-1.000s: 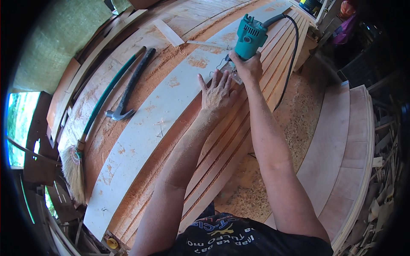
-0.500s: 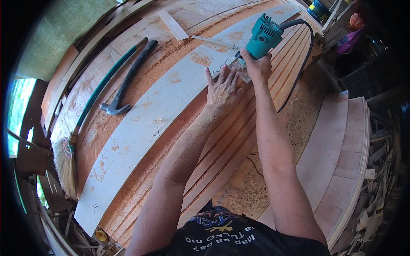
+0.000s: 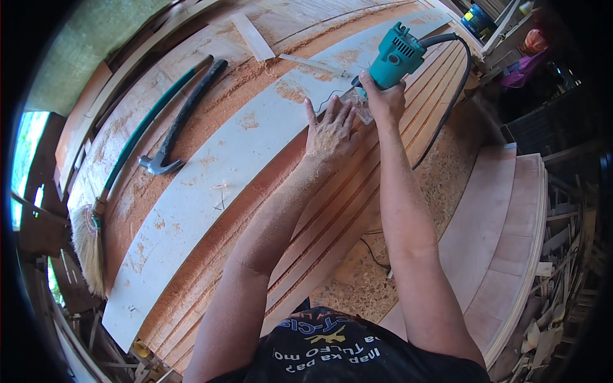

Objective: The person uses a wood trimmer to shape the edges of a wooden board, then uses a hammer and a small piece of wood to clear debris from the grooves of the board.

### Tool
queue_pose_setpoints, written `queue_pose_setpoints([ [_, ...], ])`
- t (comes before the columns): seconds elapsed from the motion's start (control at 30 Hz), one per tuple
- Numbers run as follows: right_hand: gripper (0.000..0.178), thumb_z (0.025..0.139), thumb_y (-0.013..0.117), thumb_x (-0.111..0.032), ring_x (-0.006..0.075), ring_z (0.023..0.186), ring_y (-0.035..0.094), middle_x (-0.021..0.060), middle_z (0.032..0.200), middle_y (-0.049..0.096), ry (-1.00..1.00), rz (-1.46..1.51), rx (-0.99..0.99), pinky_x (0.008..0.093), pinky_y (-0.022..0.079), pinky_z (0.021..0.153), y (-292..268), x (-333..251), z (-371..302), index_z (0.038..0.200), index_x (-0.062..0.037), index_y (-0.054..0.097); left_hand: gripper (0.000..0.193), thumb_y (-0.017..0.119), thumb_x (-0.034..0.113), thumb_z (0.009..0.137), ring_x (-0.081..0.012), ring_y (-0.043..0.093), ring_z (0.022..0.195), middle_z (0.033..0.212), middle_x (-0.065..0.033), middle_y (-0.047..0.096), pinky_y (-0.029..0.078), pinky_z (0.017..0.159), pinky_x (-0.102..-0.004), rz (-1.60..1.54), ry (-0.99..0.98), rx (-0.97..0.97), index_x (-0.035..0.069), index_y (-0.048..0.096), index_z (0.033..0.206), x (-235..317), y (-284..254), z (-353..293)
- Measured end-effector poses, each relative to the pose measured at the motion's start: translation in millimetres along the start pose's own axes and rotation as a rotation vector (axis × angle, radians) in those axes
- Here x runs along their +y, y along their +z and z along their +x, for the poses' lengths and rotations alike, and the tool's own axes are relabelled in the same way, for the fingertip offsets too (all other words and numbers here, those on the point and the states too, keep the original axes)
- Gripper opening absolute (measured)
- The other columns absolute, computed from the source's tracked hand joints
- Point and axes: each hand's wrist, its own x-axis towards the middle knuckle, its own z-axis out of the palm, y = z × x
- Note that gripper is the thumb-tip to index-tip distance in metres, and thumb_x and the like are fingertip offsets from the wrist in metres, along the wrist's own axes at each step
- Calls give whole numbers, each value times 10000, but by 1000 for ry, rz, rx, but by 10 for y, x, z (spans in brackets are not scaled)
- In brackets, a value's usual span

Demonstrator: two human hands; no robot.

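Head view: right hand [image 3: 386, 102] grasps the teal power tool [image 3: 394, 59], apparently guiding it; left hand [image 3: 329, 135] lies spread, seemingly steadying its base [image 3: 365, 114].

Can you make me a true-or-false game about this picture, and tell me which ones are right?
1. The right hand grips a green power tool. True.
2. The left hand is squeezed into a fist. False: its fingers are stretched out and spread.
3. A hammer lies beside a broom. True.
4. Both hands wear thick gloves. False: both are bare.
5. Sawdust lies on the pale board. True.
6. The tool's cord is bright yellow. False: it is black.
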Motion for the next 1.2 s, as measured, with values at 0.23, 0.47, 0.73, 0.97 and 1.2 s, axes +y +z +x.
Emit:
queue_pose_setpoints([
  [0.23, 775, 649, 767, -559, 383, 952, 649, 210, 1013, 663, 7, -30, 39, 477, 509, 837, 12, 22, 83, 1118, 3, 512, 604, 448, 473, 931, -245, 214, 1443, 1512, -7, 358, 8, 1055, -752, -34, 8, 24, 124, 421, 1424, 20, 87, 107],
  [0.47, 823, 642, 774, -569, 377, 974, 644, 219, 1023, 659, 51, 17, 1, 451, 497, 865, 17, 72, 224, 1138, 22, 490, 583, 441, 432, 936, -254, 223, 1441, 1524, -19, 340, -2, 1055, -748, -35, 24, 0, 113, 422, 1423, 44, 119, 246],
  [0.73, 802, 662, 766, -556, 350, 967, 652, 192, 1021, 664, 57, -48, 31, 446, 508, 845, -38, 112, 367, 1160, 4, 481, 562, 454, 419, 928, -232, 239, 1437, 1515, 5, 357, -39, 1060, -743, -17, 23, -15, 137, 440, 1415, 126, 167, 417],
  [0.97, 757, 650, 773, -498, 354, 917, 664, 188, 993, 669, 36, 7, 14, 461, 513, 823, 38, 181, 469, 1144, -3, 483, 568, 441, 414, 935, -238, 226, 1441, 1516, -9, 355, -59, 1062, -733, 3, 18, 9, 123, 422, 1424, 99, 253, 504],
  [1.2, 756, 655, 767, -515, 361, 901, 666, 190, 974, 669, 32, -33, 30, 450, 525, 811, 5, 243, 596, 1129, 5, 492, 574, 453, 429, 927, -244, 240, 1435, 1510, -1, 366, -42, 1063, -737, -3, 12, 4, 137, 429, 1421, 182, 287, 624],
])
